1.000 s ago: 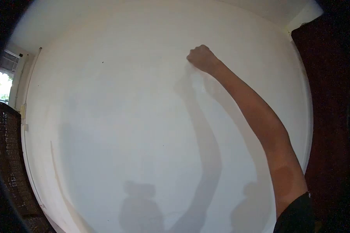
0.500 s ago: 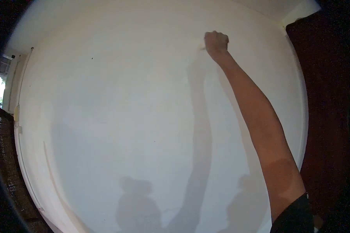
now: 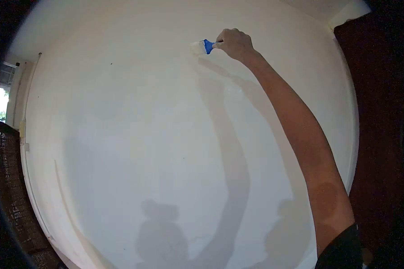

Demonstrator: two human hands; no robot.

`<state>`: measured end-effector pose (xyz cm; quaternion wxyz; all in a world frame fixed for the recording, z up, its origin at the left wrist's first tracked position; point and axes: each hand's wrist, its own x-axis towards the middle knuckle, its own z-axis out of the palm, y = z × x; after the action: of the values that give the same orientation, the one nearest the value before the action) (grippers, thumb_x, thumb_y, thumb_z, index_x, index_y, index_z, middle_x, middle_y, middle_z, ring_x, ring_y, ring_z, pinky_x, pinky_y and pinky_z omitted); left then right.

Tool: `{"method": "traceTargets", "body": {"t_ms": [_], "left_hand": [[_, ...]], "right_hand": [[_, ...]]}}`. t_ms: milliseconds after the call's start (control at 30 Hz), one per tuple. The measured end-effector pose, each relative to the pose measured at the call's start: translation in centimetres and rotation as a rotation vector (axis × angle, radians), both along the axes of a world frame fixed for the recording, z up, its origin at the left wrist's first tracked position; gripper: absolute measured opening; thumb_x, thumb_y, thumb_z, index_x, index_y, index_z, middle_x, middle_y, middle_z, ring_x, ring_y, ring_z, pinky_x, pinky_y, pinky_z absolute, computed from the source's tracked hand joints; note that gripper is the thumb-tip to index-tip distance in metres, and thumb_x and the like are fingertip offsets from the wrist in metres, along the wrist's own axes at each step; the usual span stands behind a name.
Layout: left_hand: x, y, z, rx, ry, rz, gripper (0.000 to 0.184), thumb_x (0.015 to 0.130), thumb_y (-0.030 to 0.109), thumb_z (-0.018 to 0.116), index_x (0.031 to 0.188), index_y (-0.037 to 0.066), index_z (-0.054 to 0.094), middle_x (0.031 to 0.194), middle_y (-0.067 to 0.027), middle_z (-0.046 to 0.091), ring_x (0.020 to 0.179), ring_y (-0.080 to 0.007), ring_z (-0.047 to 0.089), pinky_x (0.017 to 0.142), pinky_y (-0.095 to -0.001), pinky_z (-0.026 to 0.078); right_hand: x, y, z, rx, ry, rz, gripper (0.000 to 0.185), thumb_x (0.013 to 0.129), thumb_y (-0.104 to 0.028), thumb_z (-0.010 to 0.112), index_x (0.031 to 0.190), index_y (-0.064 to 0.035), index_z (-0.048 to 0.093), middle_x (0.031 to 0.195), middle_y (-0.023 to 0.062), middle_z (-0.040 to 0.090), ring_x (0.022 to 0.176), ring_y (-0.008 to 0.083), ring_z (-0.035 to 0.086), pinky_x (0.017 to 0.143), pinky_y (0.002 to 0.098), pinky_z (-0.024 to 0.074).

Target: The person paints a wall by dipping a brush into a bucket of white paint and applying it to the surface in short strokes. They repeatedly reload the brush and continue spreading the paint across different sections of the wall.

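My right hand [image 3: 235,44] is raised high at the upper middle of the head view, closed around the handle of a paintbrush [image 3: 208,46]. The brush has a blue ferrule or neck and pale bristles that point left. Its bristles lie against or very close to the white wall [image 3: 134,112]; I cannot tell how firmly they touch. The arm reaches up from the lower right, with a dark sleeve at its base. My left hand is out of the picture.
A dark reddish-brown surface [image 3: 381,134] borders the wall on the right. At left stand a bright window [image 3: 0,103], a dark woven-looking panel [image 3: 6,179] and a thin pipe or cable [image 3: 26,170] along the wall. Shadows of my head and arm fall on the wall.
My right hand has shifted a little left and turned, so the blue and pale part of the paintbrush now shows. Its shadow has moved left too.
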<state>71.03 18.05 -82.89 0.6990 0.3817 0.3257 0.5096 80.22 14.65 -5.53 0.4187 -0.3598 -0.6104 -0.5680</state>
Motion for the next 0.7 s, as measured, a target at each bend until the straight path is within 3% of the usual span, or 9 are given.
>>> {"method": "traceTargets", "body": {"t_ms": [167, 233, 267, 300, 400, 467, 500, 567, 700], "left_hand": [[-1.5, -0.6, -0.5, 0.002, -0.017, 0.031, 0.031, 0.092, 0.042, 0.047, 0.072, 0.019, 0.044, 0.048, 0.0050, 0.034, 0.036, -0.0089, 0.031, 0.033, -0.0256, 0.026], [-2.6, -2.1, -1.9, -0.037, -0.023, 0.048, 0.031, 0.092, 0.042, 0.047, 0.072, 0.019, 0.044, 0.048, 0.0050, 0.034, 0.036, -0.0089, 0.031, 0.033, -0.0256, 0.026], [-3.0, -3.1, -2.8, -0.061, -0.027, 0.056, 0.031, 0.092, 0.042, 0.047, 0.071, 0.019, 0.044, 0.048, 0.0050, 0.034, 0.036, -0.0089, 0.031, 0.032, -0.0256, 0.026], [-3.6, -3.3, -3.3, -0.069, -0.031, 0.067, 0.031, 0.092, 0.042, 0.047, 0.071, 0.019, 0.044, 0.048, 0.0049, 0.034, 0.036, -0.0090, 0.031, 0.032, -0.0257, 0.026], [-5.1, -2.7, -3.5, -0.059, -0.046, 0.093, 0.032, 0.092, 0.041, 0.047, 0.070, 0.019, 0.043, 0.048, 0.0049, 0.033, 0.036, -0.0090, 0.031, 0.032, -0.0257, 0.026], [-5.5, -2.6, -3.5, -0.057, -0.059, 0.103, 0.032, 0.092, 0.041, 0.047, 0.069, 0.019, 0.043, 0.047, 0.0049, 0.033, 0.035, -0.0090, 0.031, 0.032, -0.0257, 0.026], [-5.5, -3.1, -4.0, -0.067, -0.064, 0.104, 0.032, 0.092, 0.041, 0.047, 0.069, 0.019, 0.043, 0.047, 0.0049, 0.033, 0.035, -0.0090, 0.031, 0.032, -0.0257, 0.026], [-5.1, -4.6, -5.0, -0.092, -0.078, 0.103, 0.033, 0.092, 0.041, 0.047, 0.068, 0.019, 0.043, 0.047, 0.0049, 0.033, 0.035, -0.0090, 0.031, 0.032, -0.0258, 0.025], [-3.3, -10.1, -8.7, -0.176, -0.078, 0.061, 0.034, 0.092, 0.041, 0.047, 0.067, 0.018, 0.042, 0.047, 0.0049, 0.033, 0.035, -0.0091, 0.031, 0.032, -0.0258, 0.025]], "right_hand": [[-2.4, 2.7, 0.9, -0.100, 0.188, 0.005, 0.031, 0.075, -0.039, 0.068, 0.088, -0.0113, 0.069, 0.096, 0.0091, 0.066, 0.092, 0.0269, 0.063, 0.078, 0.0399, 0.0500], [-2.7, 3.9, -0.2, 0.035, 0.261, -0.108, 0.020, 0.080, -0.021, 0.063, 0.091, -0.0048, 0.067, 0.092, 0.0173, 0.066, 0.089, 0.0329, 0.065, 0.070, 0.0414, 0.0526], [-2.6, 5.6, 0.2, 0.200, 0.227, -0.105, 0.012, 0.080, -0.017, 0.060, 0.085, -0.0084, 0.067, 0.089, 0.0129, 0.067, 0.090, 0.0293, 0.065, 0.069, 0.0429, 0.0525], [-3.4, 5.8, -0.1, 0.190, 0.225, -0.095, 0.012, 0.080, -0.017, 0.060, 0.085, -0.0084, 0.067, 0.089, 0.0129, 0.067, 0.090, 0.0293, 0.065, 0.069, 0.0429, 0.0525], [-5.7, 5.6, 0.0, 0.168, 0.177, -0.212, 0.010, 0.081, -0.018, 0.059, 0.082, -0.0104, 0.066, 0.085, 0.0083, 0.067, 0.087, 0.0258, 0.066, 0.069, 0.0428, 0.0523], [-7.1, 6.9, -0.6, 0.244, -0.039, -0.354, 0.014, 0.082, -0.024, 0.061, 0.082, -0.0116, 0.067, 0.083, 0.0070, 0.067, 0.082, 0.0253, 0.066, 0.070, 0.0406, 0.0517], [-7.2, 6.7, -0.7, 0.234, -0.045, -0.352, 0.014, 0.082, -0.024, 0.061, 0.082, -0.0116, 0.067, 0.083, 0.0070, 0.067, 0.082, 0.0253, 0.066, 0.070, 0.0406, 0.0517], [-7.2, 5.1, -0.8, -0.042, -0.142, -0.002, 0.024, 0.082, -0.034, 0.062, 0.086, -0.0118, 0.070, 0.086, 0.0091, 0.067, 0.085, 0.0266, 0.065, 0.072, 0.0426, 0.0511], [-6.2, 2.9, -4.6, 0.002, -0.150, -0.083, 0.029, 0.081, -0.040, 0.062, 0.092, -0.0144, 0.070, 0.086, 0.0088, 0.067, 0.085, 0.0270, 0.064, 0.075, 0.0413, 0.0504]]}}
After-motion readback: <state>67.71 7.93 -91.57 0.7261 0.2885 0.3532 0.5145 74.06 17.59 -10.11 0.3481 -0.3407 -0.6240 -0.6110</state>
